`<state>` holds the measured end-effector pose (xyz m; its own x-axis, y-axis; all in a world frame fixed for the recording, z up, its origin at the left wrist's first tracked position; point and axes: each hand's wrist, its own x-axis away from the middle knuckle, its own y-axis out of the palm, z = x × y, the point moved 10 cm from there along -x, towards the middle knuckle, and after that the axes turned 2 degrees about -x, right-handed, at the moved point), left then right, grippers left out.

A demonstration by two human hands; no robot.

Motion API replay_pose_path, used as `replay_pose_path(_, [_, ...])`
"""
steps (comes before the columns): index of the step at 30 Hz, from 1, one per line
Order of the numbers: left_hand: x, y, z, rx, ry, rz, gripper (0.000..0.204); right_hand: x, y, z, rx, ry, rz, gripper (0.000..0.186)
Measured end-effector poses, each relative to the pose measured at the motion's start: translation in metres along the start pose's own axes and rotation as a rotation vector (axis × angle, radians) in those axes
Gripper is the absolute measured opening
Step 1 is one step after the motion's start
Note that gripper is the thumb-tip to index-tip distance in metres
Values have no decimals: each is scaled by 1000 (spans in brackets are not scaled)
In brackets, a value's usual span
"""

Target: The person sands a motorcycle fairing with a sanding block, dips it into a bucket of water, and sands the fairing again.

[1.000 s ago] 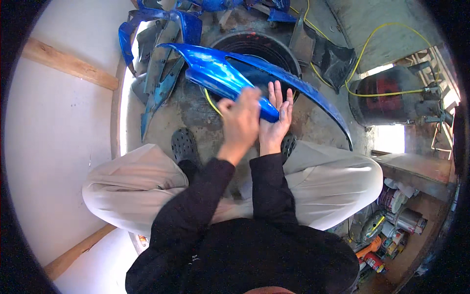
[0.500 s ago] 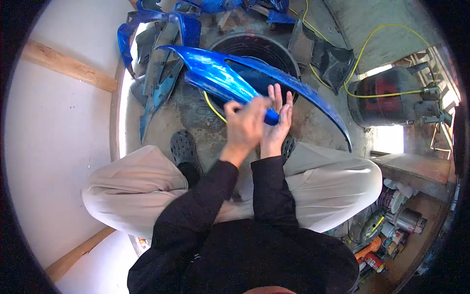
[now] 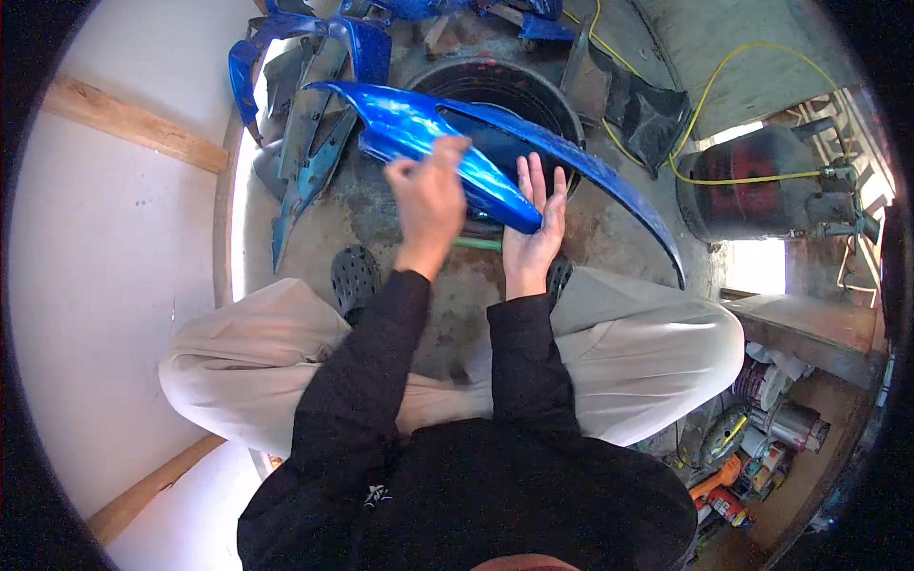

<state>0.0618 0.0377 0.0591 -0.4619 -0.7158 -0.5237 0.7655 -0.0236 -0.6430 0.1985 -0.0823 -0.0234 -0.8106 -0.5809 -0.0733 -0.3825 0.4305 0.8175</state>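
A long glossy blue body panel with a thin curved arm lies across the space before me, over a black round tub. Its narrow tip rests against the palm of my right hand, whose fingers stretch out, palm up. My left hand, slightly blurred, is closed with curled fingers against the panel's near face. What those fingers hold, if anything, is hidden. Below the panel, between my hands, shows a short green strip.
More blue fairing pieces and dark panels lie at the far left. A black panel sits right of the tub. A yellow hose runs to a dark tank. Cans and tools fill a lower-right shelf.
My left hand has slid up and to the left along the panel, away from its tip, uncovering the green strip. My right hand and the panel have barely moved.
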Motion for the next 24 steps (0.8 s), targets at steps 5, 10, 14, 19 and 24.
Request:
replay_pose_path(5, [7, -7, -10, -48, -61, 79, 32, 1, 1, 11, -44, 29, 2, 59])
replay_pose_path(10, [38, 15, 45, 389, -129, -61, 26, 0, -6, 8, 4, 13, 35, 60])
replay_pose_path(14, [5, -26, -28, 621, -518, 39, 38, -1, -4, 4, -3, 30, 5, 64])
replay_pose_path(19, [-38, -66, -74, 460, -271, 185, 36, 1, 2, 6, -10, 54, 1, 68])
replay_pose_path(24, [7, -10, -16, -151, 11, 46, 33, 0, 3, 14, -32, 60, -15, 65])
